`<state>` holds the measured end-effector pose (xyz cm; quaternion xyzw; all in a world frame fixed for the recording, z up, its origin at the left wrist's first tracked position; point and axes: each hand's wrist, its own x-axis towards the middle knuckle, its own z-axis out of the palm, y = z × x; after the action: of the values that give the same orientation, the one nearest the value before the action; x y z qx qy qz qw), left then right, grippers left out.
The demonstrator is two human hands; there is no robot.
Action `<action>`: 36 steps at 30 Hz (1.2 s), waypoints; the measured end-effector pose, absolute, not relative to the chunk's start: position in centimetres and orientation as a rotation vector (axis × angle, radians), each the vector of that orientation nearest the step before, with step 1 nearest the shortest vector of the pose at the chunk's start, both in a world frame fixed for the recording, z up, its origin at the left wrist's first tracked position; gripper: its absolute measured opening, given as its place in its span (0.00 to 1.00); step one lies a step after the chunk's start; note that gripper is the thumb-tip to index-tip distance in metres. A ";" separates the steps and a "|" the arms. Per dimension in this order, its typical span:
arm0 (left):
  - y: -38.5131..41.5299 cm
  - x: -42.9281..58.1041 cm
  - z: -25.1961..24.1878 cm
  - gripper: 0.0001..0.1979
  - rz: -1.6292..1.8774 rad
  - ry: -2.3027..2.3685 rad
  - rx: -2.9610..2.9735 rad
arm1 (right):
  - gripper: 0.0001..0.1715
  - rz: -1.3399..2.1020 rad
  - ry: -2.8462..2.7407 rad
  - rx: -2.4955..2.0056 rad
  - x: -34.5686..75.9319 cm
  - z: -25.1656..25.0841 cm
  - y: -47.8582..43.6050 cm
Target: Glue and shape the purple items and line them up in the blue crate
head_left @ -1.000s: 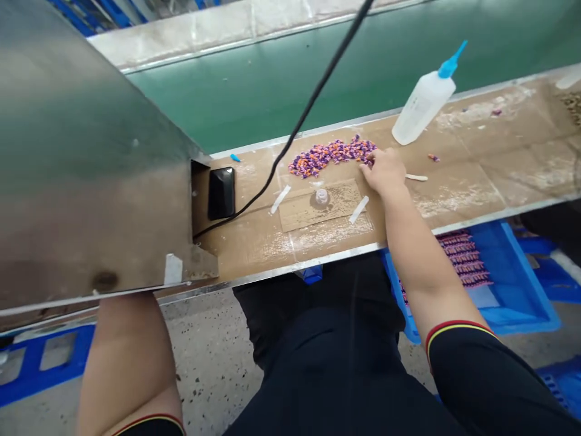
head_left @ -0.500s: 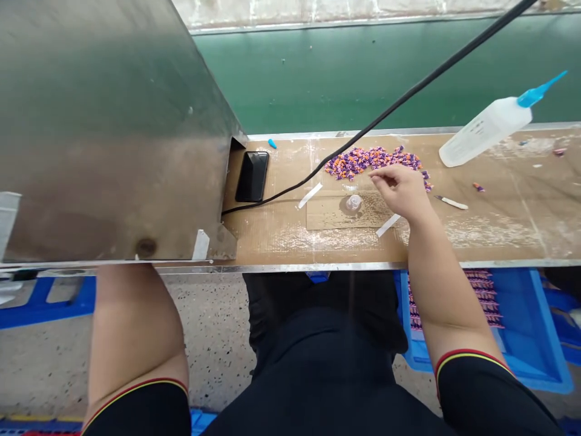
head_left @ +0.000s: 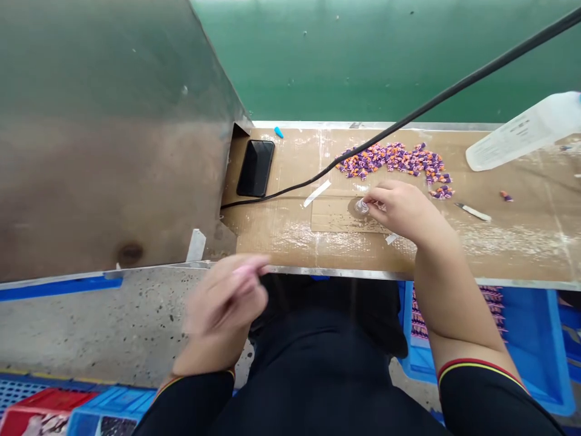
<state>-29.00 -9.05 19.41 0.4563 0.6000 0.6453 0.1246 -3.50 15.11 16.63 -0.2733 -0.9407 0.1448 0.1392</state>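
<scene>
My right hand (head_left: 393, 209) has its thumb and fingers pinched at a small clear cup (head_left: 362, 207) on a cardboard piece (head_left: 333, 216); whatever is between the fingertips is too small to tell. My left hand (head_left: 231, 293) hangs in front of the table's front edge, blurred by motion, with a pinkish item (head_left: 249, 266) at its closed fingers. Behind my right hand lies a pile of small purple and orange wrapped pieces (head_left: 394, 158).
A metal box (head_left: 113, 151) stands at the left, beside a phone (head_left: 255, 168). A black cable (head_left: 408, 118) crosses above the table. On the right are a white bottle (head_left: 517, 133), a small knife (head_left: 473, 212) and, below, a blue crate (head_left: 535, 345).
My left hand has come out from beneath the metal box into view, with a pinkish item. My right hand has moved down from beside the pile to the clear cup. The camera view has shifted.
</scene>
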 end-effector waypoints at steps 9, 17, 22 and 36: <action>4.4 -23.4 13.7 0.27 1.502 1.172 0.776 | 0.09 0.670 -1.766 -0.888 -6.1 15.3 11.9; 5.6 -23.3 12.9 0.20 1.481 1.084 0.538 | 0.06 0.678 -1.788 -0.898 -7.7 13.9 9.9; 5.2 -22.9 12.7 0.21 1.585 1.065 0.555 | 0.07 0.713 -1.757 -0.879 -7.9 13.6 9.5; 4.3 -22.8 13.4 0.18 1.617 1.077 0.594 | 0.11 0.654 -1.803 -0.881 -8.2 12.9 9.1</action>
<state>-22.76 4.26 13.42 0.2483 0.4504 0.6766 0.5270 -8.20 9.08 12.95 -0.3633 -0.7431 0.2698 0.4929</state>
